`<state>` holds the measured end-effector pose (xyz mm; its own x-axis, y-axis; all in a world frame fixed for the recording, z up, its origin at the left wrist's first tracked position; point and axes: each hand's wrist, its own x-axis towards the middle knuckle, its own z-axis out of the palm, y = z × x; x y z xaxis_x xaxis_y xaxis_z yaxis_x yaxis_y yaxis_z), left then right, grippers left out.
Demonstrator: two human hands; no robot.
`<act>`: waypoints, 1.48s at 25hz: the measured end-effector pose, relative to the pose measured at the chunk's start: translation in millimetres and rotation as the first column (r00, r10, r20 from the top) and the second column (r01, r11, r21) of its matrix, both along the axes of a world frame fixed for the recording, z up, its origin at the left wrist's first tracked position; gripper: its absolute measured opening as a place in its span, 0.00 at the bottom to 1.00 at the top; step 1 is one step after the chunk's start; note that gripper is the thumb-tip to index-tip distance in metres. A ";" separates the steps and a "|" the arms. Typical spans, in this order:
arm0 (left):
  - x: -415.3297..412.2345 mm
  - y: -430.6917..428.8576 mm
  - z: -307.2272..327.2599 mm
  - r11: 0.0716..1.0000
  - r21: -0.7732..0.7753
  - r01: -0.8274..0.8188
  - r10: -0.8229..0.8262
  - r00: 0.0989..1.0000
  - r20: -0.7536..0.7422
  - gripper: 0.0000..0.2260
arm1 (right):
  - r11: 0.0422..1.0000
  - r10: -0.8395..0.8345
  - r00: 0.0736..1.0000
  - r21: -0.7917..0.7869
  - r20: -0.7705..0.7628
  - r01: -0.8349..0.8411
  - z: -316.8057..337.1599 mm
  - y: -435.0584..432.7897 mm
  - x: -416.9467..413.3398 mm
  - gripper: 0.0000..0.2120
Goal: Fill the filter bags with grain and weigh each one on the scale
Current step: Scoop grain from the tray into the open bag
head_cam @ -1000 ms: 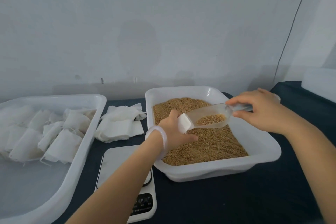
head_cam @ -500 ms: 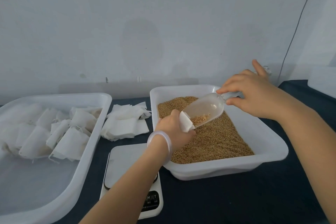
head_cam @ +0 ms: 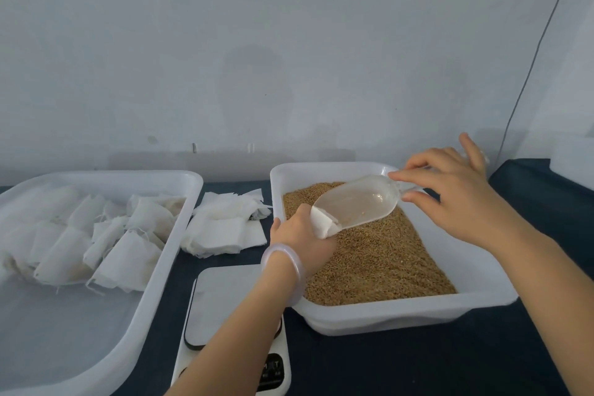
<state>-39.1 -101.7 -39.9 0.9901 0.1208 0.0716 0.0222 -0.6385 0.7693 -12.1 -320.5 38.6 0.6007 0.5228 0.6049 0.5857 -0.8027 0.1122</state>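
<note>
Over the left side of the grain tray (head_cam: 401, 312), the left hand (head_cam: 299, 236) pinches a filter bag (head_cam: 323, 224), its mouth at the lip of the clear scoop (head_cam: 356, 202), which the right hand (head_cam: 450, 199) grips by the handle, tilted down and nearly drained. Filling looks about done; next the bag should go to the scale (head_cam: 225, 296), just near-left of the tray. That path lifts over the tray's left rim, the plate lying between it and the bin of filled bags (head_cam: 106, 175).

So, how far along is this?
Done: a heap of plump bags lies in the left tray. In hand: the left hand holds a bag at the mouth of the tipped, nearly empty scoop in the right hand. Left: weighing it on the scale, then the flat bags.
</note>
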 end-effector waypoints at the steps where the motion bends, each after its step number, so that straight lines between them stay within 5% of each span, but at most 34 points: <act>1: -0.4 0.6 0.1 1.000 -0.027 -0.003 0.003 1.000 -0.007 0.10 | 1.000 -0.018 1.000 0.018 -0.019 0.018 -2.4 -3.7 2.9 0.16; 5: -4.0 2.1 2.0 0.980 -0.187 -0.064 0.061 0.998 -0.022 0.14 | 0.988 -0.132 0.975 0.060 -0.180 0.144 -14.4 -27.6 14.1 0.15; 7: -3.6 3.0 1.2 0.974 -0.212 -0.078 0.074 0.997 -0.028 0.14 | 0.973 -0.230 0.941 -0.084 -0.247 0.216 -28.9 -28.9 17.7 0.15; 14: -2.5 1.8 1.6 0.977 -0.195 -0.084 0.082 0.996 -0.019 0.14 | 0.947 -0.221 0.923 -0.294 -0.316 0.126 -82.1 12.6 23.5 0.19; 23: -4.7 1.1 2.2 0.976 -0.207 -0.070 0.070 0.997 -0.008 0.14 | 0.990 -0.121 0.834 -0.008 -0.539 0.138 -86.9 -5.3 19.8 0.13; 29: 2.2 1.1 -3.8 0.997 -0.066 -0.039 0.037 0.999 -0.020 0.12 | 0.956 -0.204 0.880 0.106 -0.429 0.273 -54.5 -38.1 14.4 0.13; 37: -0.1 -1.1 2.3 0.998 0.060 -0.018 0.020 0.999 -0.034 0.12 | 0.978 -0.191 0.959 0.047 -0.210 0.205 -4.6 -18.3 11.3 0.14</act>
<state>-39.3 -102.8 -37.6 0.9896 0.1362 0.0452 0.0607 -0.6827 0.7281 -0.9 -338.8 33.9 0.8016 0.3436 0.4892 0.4196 -0.9063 -0.0508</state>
